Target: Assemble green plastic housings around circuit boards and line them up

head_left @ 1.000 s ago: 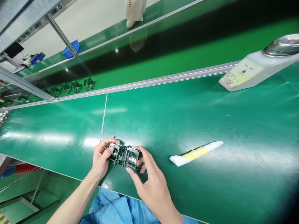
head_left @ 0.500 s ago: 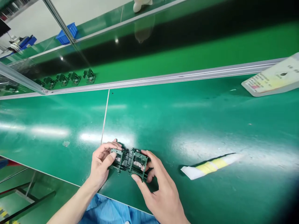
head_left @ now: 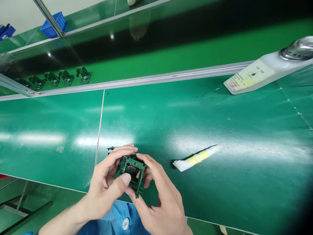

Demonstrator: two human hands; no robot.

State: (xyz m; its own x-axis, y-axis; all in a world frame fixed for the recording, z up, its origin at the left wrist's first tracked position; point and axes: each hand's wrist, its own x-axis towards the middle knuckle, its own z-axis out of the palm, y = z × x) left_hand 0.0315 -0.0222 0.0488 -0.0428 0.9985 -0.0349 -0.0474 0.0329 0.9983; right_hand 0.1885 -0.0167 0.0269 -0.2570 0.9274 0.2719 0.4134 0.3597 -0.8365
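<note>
A green circuit-board assembly [head_left: 134, 164], box-like with dark parts inside its frame, is between my two hands just over the near edge of the bench. My left hand [head_left: 104, 187] presses its thumb on the front face, with fingers curled over the top. From the other side, my right hand [head_left: 162, 192] grips the right edge and the bottom corner between fingers and thumb. Behind the left fingers a bit of another dark green piece [head_left: 110, 149] shows; most of it is hidden, and I cannot tell whether it joins the held assembly.
A yellow-and-white wrapped blade-shaped tool [head_left: 197, 158] lies to the right on the green bench [head_left: 156, 124]. Farther right is a labelled clear bottle [head_left: 254, 75]. Several similar board assemblies [head_left: 83, 75] stand in a row behind the metal rail [head_left: 171, 76]. A blue bin [head_left: 53, 24] is beyond.
The hands have come together on one assembly; before, two assemblies sat side by side, one in each hand. The left hand has shifted onto the right-hand one. The view has swung right.
</note>
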